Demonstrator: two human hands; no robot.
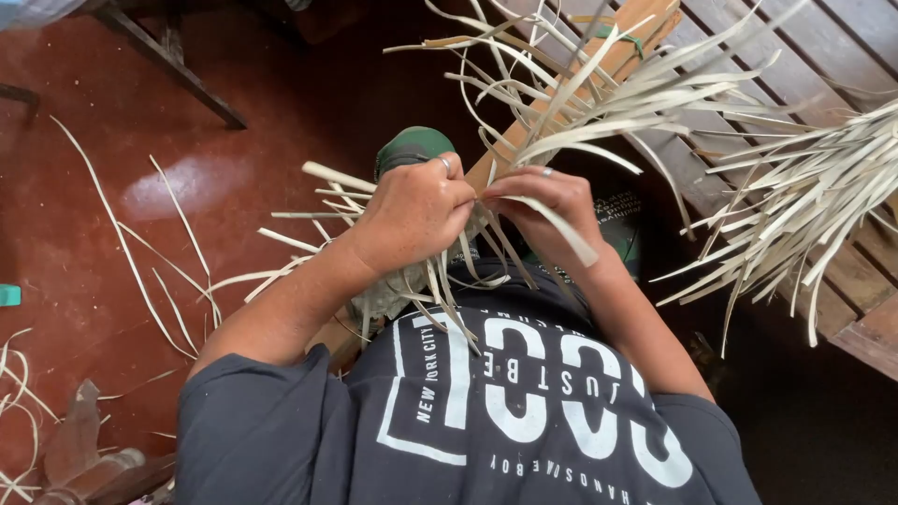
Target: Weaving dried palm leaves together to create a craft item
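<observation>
Nearest the camera is the dark printed T-shirt (pixel 505 411) of the person, filling the lower middle of the view; both forearms rise from it toward the centre of the frame.

The left hand (pixel 412 213) is clenched, knuckles up, with a ring on one finger; its grip closes on the pale flat weaving strips (pixel 440 281) at the point where they cross; loose strip ends hang below the hand and rest against the shirt; other ends project to the left of the wrist.

The right hand (pixel 552 210) sits just beside the left, fingertips almost touching it; it also wears a ring; its grip pinches a single pale strip (pixel 566 229), which runs over the back of the fingers and ends near the wrist.

Between and behind the hands a wooden plank (pixel 571 89) runs diagonally toward the upper right; the woven work lies against it; a spray of long free strips (pixel 599 93) fans upward and rightward from the hands across the plank.

Just behind the left hand a green rounded object (pixel 412 145) shows partly; what it is cannot be told.

To the right, a second bundle of pale strips (pixel 804 206) lies over a slatted wooden bench (pixel 823 56), well apart from the hands.

To the left, loose strips (pixel 140 252) lie scattered on the red-brown floor (pixel 94 140); dark furniture legs (pixel 168 61) stand at the upper left.
</observation>
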